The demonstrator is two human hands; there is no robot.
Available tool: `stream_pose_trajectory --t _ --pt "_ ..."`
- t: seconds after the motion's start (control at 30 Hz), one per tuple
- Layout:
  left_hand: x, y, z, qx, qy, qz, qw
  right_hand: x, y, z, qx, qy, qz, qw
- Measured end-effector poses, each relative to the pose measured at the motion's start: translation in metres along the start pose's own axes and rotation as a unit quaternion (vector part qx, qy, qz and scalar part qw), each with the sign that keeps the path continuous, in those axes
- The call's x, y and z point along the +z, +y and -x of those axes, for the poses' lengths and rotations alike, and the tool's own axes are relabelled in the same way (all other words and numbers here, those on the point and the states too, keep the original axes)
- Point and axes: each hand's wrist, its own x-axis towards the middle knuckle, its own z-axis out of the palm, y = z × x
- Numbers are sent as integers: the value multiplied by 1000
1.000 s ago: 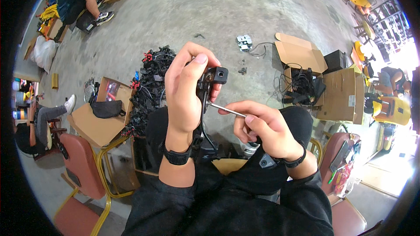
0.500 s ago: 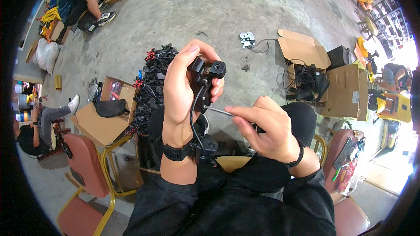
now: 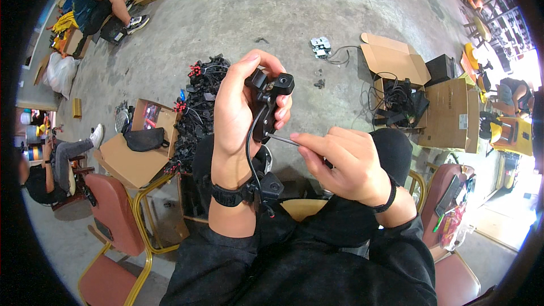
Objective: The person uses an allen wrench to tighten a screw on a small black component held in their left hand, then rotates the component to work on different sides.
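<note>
My left hand [image 3: 228,119] is wrapped round a black camera-like device [image 3: 264,105], held upright, with a square block at its top right. A black cable runs from it down to a small black module [image 3: 272,187] on the strap at my left wrist. In my right hand [image 3: 348,164], thumb and index finger pinch a thin metal rod [image 3: 284,140] that looks like a hex key or screwdriver shaft. Its tip meets the lower end of the device, by a small screw. The rod's other end is hidden in my fingers.
Beyond my left arm lies a heap of black cabled parts [image 3: 195,102]; beside it is an open cardboard box [image 3: 127,161]. Another open box [image 3: 394,59] with black cables stands at right. Brown chairs [image 3: 113,209] flank me. A person [image 3: 102,0] sits far left.
The rod's tip has moved slightly up and left against the device, and my right hand has shifted a little left with it. My left hand keeps its grip on the device.
</note>
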Motion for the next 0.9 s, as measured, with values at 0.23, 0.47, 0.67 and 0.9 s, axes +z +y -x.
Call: stream_pose_trajectory --t 0.23,0.47,0.67,0.9 --pt "2 -1 -1 17 11 -111 994 -4 -6 5 70 -89 -14 993" --pt "-1 -1 2 253 -50 -104 961 -15 -14 -7 385 -96 -422 815" --pt "0 2 1 97 -14 42 994 -7 -2 2 7 -52 -7 999" --pt "0 0 -1 7 -18 51 999 -1 -7 1 15 -21 -13 1000"
